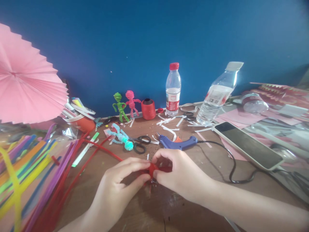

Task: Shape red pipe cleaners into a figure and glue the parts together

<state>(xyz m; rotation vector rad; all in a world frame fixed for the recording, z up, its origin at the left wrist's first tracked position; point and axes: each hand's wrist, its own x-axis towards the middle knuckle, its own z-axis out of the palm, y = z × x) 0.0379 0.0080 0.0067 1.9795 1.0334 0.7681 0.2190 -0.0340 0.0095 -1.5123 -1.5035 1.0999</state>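
Observation:
Low over the front of the table, both hands pinch a red pipe cleaner [152, 170] wound into a small bundle. My left hand [123, 180] grips its left side between thumb and fingertips. From the right, my right hand [177, 172] closes thumb and index finger on it, and a red length shows inside the curled fingers. Just beyond the hands lies a blue glue gun [177, 142] with a black cord. Black-handled scissors [141, 144] and a light-blue pipe cleaner figure [124, 138] are to its left.
Green [119, 107] and pink [131, 103] figures stand by the blue wall, beside a red spool [148, 109]. Two water bottles [173, 93] stand farther right, one leaning. A phone [248, 145] lies at right. Colourful pipe cleaners [31, 167] and a pink paper fan [26, 77] fill the left.

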